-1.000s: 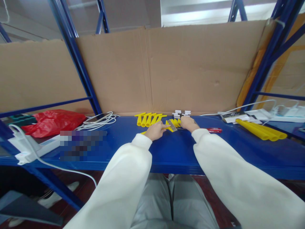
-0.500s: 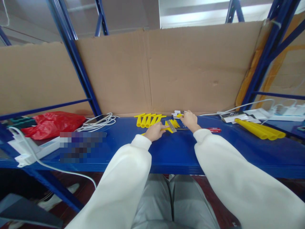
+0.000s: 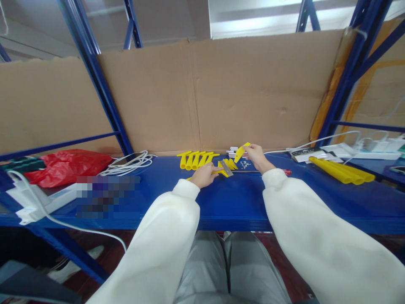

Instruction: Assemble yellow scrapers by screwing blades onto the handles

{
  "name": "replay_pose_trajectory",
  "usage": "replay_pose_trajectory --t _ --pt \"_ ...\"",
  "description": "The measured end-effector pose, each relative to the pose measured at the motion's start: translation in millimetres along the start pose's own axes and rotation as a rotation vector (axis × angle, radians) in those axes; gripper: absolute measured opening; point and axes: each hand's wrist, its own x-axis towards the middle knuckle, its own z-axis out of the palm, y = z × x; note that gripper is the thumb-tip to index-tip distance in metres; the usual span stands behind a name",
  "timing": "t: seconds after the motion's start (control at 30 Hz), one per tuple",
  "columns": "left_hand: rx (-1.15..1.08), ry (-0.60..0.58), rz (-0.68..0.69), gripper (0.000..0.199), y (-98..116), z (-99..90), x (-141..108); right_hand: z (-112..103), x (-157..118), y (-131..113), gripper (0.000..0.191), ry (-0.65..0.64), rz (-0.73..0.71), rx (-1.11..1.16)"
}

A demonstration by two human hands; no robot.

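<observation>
My left hand (image 3: 205, 174) is closed around the yellow handle of a scraper, whose flat grey metal blade (image 3: 226, 168) points to the right. In my right hand (image 3: 257, 157) a flat yellow plastic piece (image 3: 241, 153) is pinched and held tilted above the table. Loose yellow pieces (image 3: 232, 164) lie just behind the blade. Small silvery bits, perhaps screws (image 3: 244, 164), are scattered below my right hand. A red screwdriver (image 3: 287, 172) lies partly hidden behind my right wrist. Left of these, several yellow T-shaped handles (image 3: 195, 161) rest side by side in a row.
Yellow tubes (image 3: 341, 170) lie on the right side of the blue table (image 3: 234, 202). Small white blocks (image 3: 233, 151) sit near the cardboard wall (image 3: 253, 93). A red plastic bag (image 3: 69, 166), a coiled white cable (image 3: 131, 162) and a power strip (image 3: 57, 198) occupy the left.
My right hand has moved slightly right and lifted the flat yellow piece, which now shows fully. My left hand stays on the scraper handle.
</observation>
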Motion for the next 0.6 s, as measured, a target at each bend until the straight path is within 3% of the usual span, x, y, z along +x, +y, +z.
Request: replay_pose_trajectory --t 0.23,0.4,0.6 --pt "0.032 0.002 0.055 0.041 -3.2 2.2 1.5 -4.2 -9.3 2.7 0.012 -0.276 0.154 -0.040" --pt "0.062 -0.001 0.066 0.041 -7.8 4.9 3.5 -2.2 -12.5 3.3 0.017 -0.299 0.178 -0.152" --pt "0.059 0.007 0.068 0.040 -8.5 5.6 3.7 -3.1 -12.4 4.1 0.021 -0.320 0.227 -0.119"
